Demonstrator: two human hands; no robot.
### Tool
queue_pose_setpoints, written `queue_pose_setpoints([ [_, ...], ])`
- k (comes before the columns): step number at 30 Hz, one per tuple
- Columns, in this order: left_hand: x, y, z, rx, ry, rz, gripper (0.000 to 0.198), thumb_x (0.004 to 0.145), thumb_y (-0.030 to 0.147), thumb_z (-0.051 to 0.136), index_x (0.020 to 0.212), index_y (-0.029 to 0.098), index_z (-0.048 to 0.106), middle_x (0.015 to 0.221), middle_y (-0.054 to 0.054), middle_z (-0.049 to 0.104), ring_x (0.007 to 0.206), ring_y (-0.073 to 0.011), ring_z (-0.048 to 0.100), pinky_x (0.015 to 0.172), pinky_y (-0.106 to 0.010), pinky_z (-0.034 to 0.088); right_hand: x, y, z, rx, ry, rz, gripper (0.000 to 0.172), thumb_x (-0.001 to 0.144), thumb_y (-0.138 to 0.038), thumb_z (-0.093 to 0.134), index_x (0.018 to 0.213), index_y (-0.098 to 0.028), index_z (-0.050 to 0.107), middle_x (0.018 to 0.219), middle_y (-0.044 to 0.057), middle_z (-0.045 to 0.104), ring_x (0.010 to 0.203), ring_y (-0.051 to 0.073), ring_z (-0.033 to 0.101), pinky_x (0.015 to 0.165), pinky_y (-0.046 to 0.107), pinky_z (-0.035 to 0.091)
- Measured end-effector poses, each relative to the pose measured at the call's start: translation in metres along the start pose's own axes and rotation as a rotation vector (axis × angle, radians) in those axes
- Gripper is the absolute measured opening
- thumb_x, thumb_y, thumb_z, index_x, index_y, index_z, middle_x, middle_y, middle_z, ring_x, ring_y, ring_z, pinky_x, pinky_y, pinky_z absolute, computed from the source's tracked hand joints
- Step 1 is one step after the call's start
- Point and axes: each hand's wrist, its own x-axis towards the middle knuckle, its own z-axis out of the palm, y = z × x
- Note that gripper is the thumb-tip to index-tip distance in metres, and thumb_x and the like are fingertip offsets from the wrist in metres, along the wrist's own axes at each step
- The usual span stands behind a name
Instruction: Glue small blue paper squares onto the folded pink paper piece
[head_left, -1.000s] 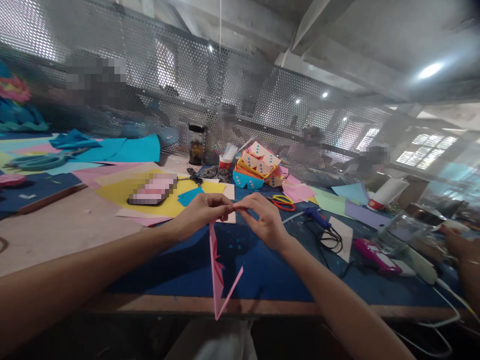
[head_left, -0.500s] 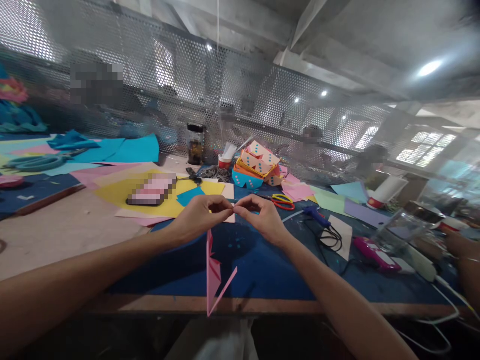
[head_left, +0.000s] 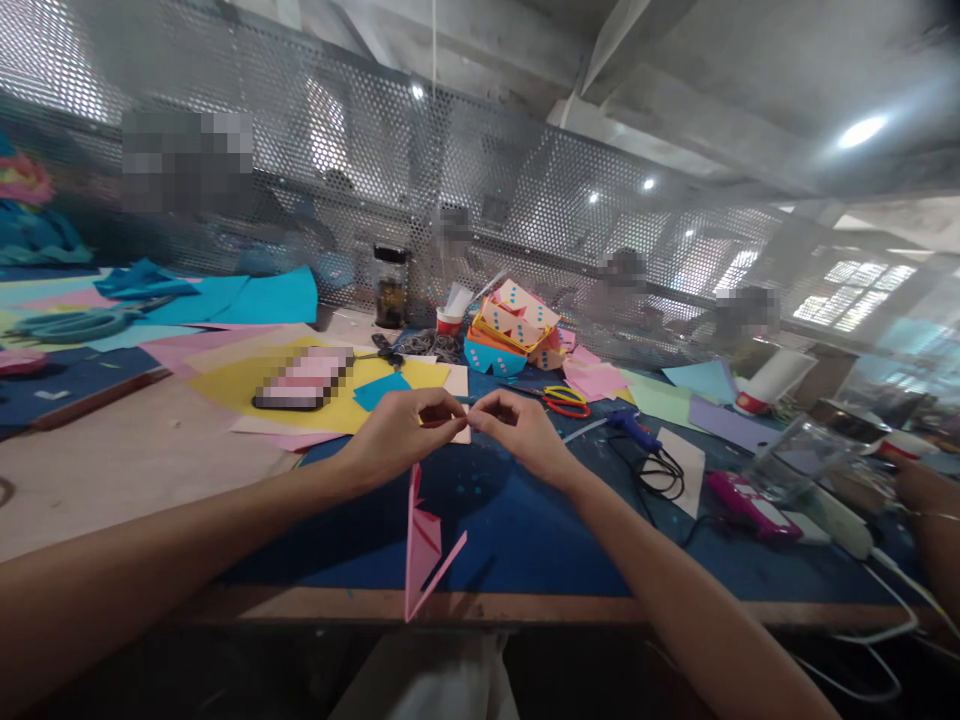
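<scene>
My left hand [head_left: 409, 425] is closed in a pinch, and a folded pink paper piece [head_left: 425, 540] with pointed cutouts hangs below it past the table's front edge. Its upper end goes out of sight behind that hand. My right hand [head_left: 521, 432] pinches too, its fingertips meeting those of the left above the blue mat [head_left: 540, 540]. Whatever lies between the right fingertips is too small to make out. Just behind the hands is a blue paper piece [head_left: 381, 391] on yellow paper [head_left: 225, 380]. Red and yellow scissors [head_left: 564, 401] lie beyond the right hand.
A phone [head_left: 304, 380] lies at left, near green-handled scissors [head_left: 71, 323]. Behind stand a dark-lidded jar [head_left: 390, 288] and a pile of dotted paper shapes [head_left: 516, 325]. A blue glue gun [head_left: 632, 428] with its cord and a magenta device [head_left: 752, 507] are at right, near another person's arm [head_left: 930, 510].
The hanging pink paper has swung slightly left and up. Both hands keep their pinch in nearly the same place.
</scene>
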Motion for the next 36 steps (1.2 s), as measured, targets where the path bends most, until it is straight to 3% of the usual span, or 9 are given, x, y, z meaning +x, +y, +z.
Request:
queue_pose_setpoints([
  [7,-0.0003,0.0010,-0.0009,0.010,-0.004,0.002,0.016,0.084,0.032,0.063,0.086,0.018,0.069,0.074,0.000,0.068,0.070,-0.0155,0.061,0.066,-0.025,0.047,0.0005,0.0039,-0.0009,-0.037,-0.033,0.005,0.026,0.085,-0.041,0.069,0.094,-0.017,0.068,0.086,0.002,0.070,0.080,0.015,0.065,0.075,0.027,0.050],
  [23,0.0029,-0.0018,-0.0020,-0.001,-0.087,-0.077,0.015,0.081,0.029,0.060,0.084,0.018,0.069,0.075,-0.002,0.071,0.074,-0.0182,0.065,0.069,-0.028,0.048,-0.0031,0.0055,-0.0039,-0.325,-0.006,-0.205,0.011,0.090,-0.027,0.066,0.091,-0.018,0.073,0.088,0.003,0.071,0.082,0.016,0.066,0.076,0.027,0.048],
  [36,0.0040,-0.0046,-0.0021,-0.060,-0.108,-0.123,0.016,0.080,0.031,0.063,0.082,0.017,0.070,0.073,-0.001,0.069,0.071,-0.0173,0.062,0.065,-0.027,0.044,-0.0026,0.0093,-0.0026,-0.386,-0.002,-0.231,0.011,0.092,-0.029,0.064,0.092,-0.019,0.070,0.089,0.002,0.070,0.084,0.016,0.065,0.078,0.027,0.046],
])
